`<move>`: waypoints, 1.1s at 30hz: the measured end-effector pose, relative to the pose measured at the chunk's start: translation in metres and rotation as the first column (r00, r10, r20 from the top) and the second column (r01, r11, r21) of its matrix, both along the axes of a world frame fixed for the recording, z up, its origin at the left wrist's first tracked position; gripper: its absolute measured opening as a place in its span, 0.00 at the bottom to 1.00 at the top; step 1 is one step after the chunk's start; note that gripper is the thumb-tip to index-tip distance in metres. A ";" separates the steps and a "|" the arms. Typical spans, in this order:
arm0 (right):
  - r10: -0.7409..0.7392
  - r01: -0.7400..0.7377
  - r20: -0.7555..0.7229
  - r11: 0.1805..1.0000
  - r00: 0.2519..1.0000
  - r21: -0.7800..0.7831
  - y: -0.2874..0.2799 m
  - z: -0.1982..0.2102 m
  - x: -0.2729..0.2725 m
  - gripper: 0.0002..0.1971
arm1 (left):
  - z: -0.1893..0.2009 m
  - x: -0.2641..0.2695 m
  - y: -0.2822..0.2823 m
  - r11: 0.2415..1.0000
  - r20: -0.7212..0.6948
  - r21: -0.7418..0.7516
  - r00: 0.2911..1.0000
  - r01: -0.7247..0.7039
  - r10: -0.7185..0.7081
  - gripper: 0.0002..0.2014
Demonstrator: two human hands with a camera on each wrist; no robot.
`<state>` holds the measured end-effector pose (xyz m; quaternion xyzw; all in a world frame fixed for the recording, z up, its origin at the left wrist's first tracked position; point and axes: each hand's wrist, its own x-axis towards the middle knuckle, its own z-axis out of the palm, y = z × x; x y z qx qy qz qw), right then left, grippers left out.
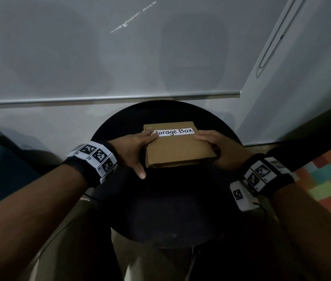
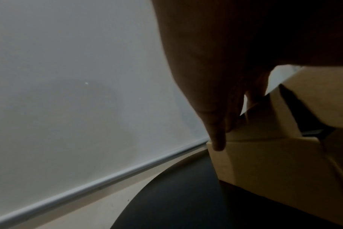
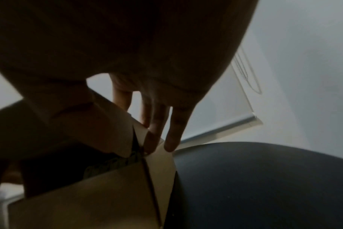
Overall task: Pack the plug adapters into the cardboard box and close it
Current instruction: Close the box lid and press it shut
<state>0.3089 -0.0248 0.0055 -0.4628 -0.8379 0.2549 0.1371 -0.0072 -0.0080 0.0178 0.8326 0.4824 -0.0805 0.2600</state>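
From the head view we count one cardboard box (image 1: 177,146) on the round black worktop (image 1: 172,209), lid nearly down. Our left hand (image 1: 132,149) and right hand (image 1: 217,148) press straight fingers on its top.

Left wrist: fingers (image 2: 217,136) flat along the box edge.

Right wrist: dark contents show through the gap, unidentifiable.

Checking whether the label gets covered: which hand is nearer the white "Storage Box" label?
Left. The left hand has fingertips overlapping the white label's left end; the right hand rests on the cardboard box lid just below the label's right end.
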 end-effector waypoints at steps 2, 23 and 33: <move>-0.023 0.023 0.047 1.000 0.999 0.016 -0.003 -0.003 -0.001 0.41 | 0.003 0.004 -0.001 1.000 -0.043 -0.002 0.999 0.017 -0.017 0.68; -0.118 0.170 0.458 0.983 0.881 -0.075 -0.022 -0.002 -0.036 0.32 | 0.001 0.022 -0.018 0.999 -0.346 0.017 0.938 0.027 -0.020 0.57; -0.517 0.521 0.062 0.847 0.854 -0.104 -0.023 0.003 -0.050 0.11 | 0.006 0.017 -0.024 0.979 -0.002 0.095 0.983 -0.181 0.182 0.34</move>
